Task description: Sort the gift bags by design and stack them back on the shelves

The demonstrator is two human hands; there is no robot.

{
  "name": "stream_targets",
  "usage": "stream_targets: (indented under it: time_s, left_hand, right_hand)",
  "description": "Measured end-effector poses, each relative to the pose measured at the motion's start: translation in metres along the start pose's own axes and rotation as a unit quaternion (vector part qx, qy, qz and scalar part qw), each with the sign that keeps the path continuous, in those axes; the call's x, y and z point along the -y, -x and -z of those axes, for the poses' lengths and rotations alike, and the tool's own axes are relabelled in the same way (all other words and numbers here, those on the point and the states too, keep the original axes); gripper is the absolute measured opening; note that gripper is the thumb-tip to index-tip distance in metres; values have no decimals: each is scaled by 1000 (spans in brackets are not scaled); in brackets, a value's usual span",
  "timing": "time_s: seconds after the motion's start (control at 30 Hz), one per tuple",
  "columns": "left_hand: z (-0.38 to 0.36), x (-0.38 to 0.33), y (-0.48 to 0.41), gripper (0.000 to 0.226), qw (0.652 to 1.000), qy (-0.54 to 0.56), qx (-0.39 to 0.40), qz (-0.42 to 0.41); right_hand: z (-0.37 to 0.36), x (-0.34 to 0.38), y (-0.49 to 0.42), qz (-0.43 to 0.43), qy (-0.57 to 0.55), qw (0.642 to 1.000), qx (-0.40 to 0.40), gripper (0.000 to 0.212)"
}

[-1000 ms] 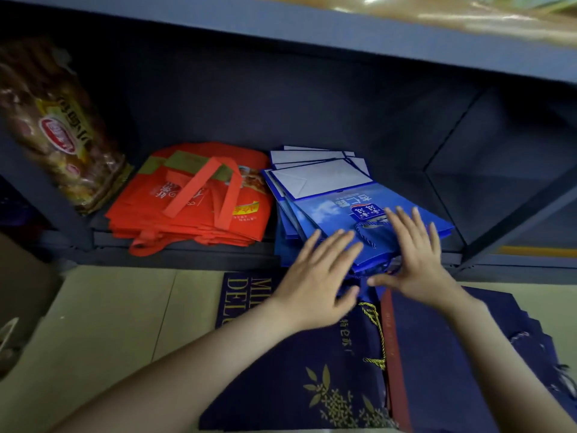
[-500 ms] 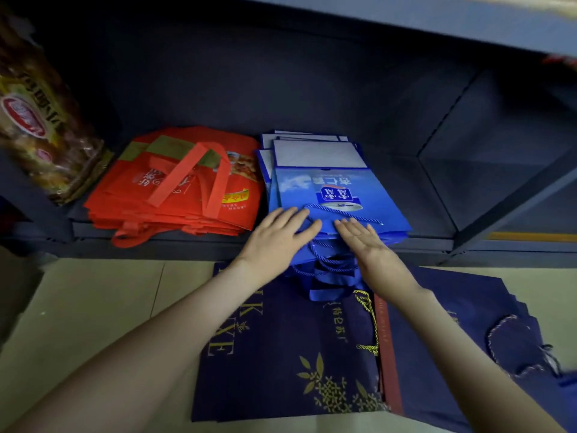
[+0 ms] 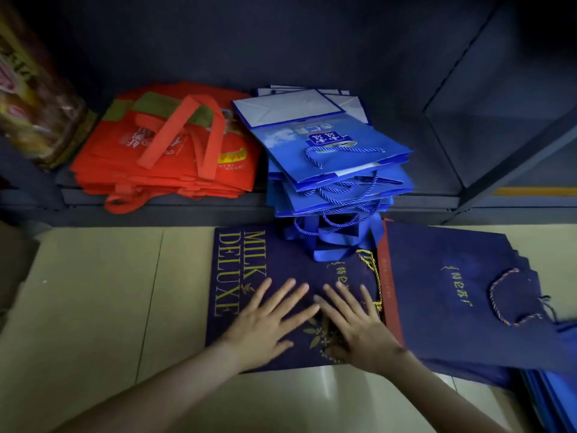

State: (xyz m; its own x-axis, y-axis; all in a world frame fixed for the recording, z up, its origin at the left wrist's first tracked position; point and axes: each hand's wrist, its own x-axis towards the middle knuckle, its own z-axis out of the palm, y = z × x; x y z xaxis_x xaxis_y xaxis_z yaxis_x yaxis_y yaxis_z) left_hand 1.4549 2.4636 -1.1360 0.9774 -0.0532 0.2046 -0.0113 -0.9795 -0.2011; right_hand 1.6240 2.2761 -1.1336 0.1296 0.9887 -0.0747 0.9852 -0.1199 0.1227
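Two stacks of gift bags sit on the shelf (image 3: 187,210): one red stack (image 3: 162,157) and one blue stack (image 3: 337,164), each too closely layered for its bags to be counted. On the floor (image 3: 93,307) lie two groups of navy bags: a single MILK DELUXE bag (image 3: 281,270) showing on top at left, and one fanned navy pile (image 3: 452,292) at right, its number unclear. One sliver of bright blue bags (image 3: 559,395) shows at the lower right edge. One wrapped package (image 3: 34,104) stands far left. Two hands are in frame, the left hand (image 3: 265,329) and the right hand (image 3: 359,329).
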Motion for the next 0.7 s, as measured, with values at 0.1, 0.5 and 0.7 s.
stream_targets:
  time_s: [0.1,0.5,0.7]
  left_hand:
    - [17,14,-33,98,997,-31,-71,21]
    - [56,89,-176,131,979,-126,-45,155]
    - [45,125,-173,102,984,-109,-102,96]
  right_hand:
    - [17,-16,-13,-143,-74,983,-90,85]
    - [101,-121,-109,-228,68,960,-145,144]
    - [93,-127,-126,-184,105,958,-195,119]
